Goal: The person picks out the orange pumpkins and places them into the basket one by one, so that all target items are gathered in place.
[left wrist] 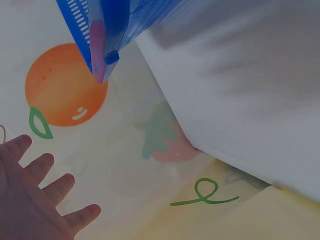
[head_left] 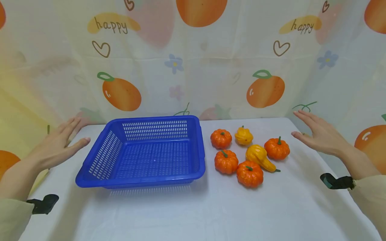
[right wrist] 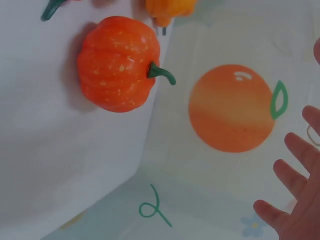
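In the head view my left hand [head_left: 60,144] is held up with fingers extended, to the left of a blue plastic basket [head_left: 156,179], touching nothing. My right hand [head_left: 324,135] is likewise raised with straight fingers, past the right end of a group of small gourds. Nearest to it is an orange pumpkin [head_left: 276,149] with a green stem, also large in the right wrist view. Further left lie a yellow long-necked gourd [head_left: 260,157], a round yellow gourd [head_left: 243,136] and three more orange pumpkins [head_left: 221,139]. Both wrist views show spread fingers holding nothing.
The basket and gourds stand on a white-covered table [head_left: 181,217]. Behind it hangs a fabric backdrop [head_left: 205,80] printed with oranges, hearts and the word "happy". The table's corners show near both hands. A black strap [head_left: 45,204] is at the left wrist.
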A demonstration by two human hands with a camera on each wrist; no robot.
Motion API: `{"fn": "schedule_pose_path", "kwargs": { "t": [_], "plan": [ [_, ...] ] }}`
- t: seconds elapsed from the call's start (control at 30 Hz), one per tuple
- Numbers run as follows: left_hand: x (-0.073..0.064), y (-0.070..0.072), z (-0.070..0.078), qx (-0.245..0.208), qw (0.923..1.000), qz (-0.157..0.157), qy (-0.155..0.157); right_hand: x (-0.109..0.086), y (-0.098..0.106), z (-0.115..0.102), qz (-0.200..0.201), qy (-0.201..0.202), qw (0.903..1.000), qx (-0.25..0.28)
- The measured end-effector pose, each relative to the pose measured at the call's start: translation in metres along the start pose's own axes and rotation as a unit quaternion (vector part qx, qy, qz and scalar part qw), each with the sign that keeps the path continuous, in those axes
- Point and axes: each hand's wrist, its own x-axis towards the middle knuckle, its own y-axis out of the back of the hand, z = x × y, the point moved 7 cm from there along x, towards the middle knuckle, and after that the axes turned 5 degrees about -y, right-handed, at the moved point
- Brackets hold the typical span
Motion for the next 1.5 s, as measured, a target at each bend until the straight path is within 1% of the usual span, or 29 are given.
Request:
{"fn": "schedule_pose_path", "kwargs": {
  "t": [0.1,0.33,0.5,0.63,0.73,0.83,0.93,1.03,1.1,1.2,1.33,1.5],
  "plan": [
    [-0.004,-0.001,-0.002,-0.02,0.9998,0.002,0.006,-0.003,0.001,-0.002,0.008,0.0,0.9998,0.018],
    [-0.013,-0.005,-0.011,-0.074,0.9965,0.014,0.037,-0.012,0.0,-0.007,0.022,0.005,0.9978,0.062],
    [-0.016,-0.008,-0.014,-0.08,0.9953,0.026,0.048,-0.018,-0.003,-0.009,0.031,0.012,0.9958,0.085],
    [-0.019,-0.014,-0.017,-0.091,0.9937,0.024,0.062,-0.023,-0.007,-0.015,0.043,0.023,0.9946,0.091],
    [-0.02,-0.02,-0.02,-0.11,0.9912,0.023,0.071,-0.028,-0.011,-0.019,0.056,0.032,0.9938,0.091],
    [-0.021,-0.024,-0.021,-0.121,0.9899,0.03,0.068,-0.033,-0.017,-0.022,0.063,0.036,0.9933,0.091],
    [-0.023,-0.027,-0.02,-0.13,0.989,0.042,0.057,-0.037,-0.022,-0.026,0.068,0.045,0.9926,0.09],
    [-0.024,-0.031,-0.02,-0.142,0.9875,0.051,0.047,-0.042,-0.027,-0.031,0.077,0.068,0.991,0.086],
    [-0.025,-0.034,-0.021,-0.148,0.9866,0.05,0.047,-0.044,-0.032,-0.035,0.078,0.077,0.9899,0.09],
    [-0.025,-0.039,-0.023,-0.156,0.9855,0.042,0.051,-0.046,-0.04,-0.04,0.069,0.086,0.9888,0.1],
    [-0.025,-0.047,-0.027,-0.171,0.983,0.032,0.061,-0.048,-0.05,-0.044,0.055,0.083,0.9882,0.117],
    [-0.024,-0.056,-0.032,-0.201,0.9763,0.019,0.078,-0.049,-0.065,-0.048,0.034,0.075,0.9876,0.134]
  ]
}}
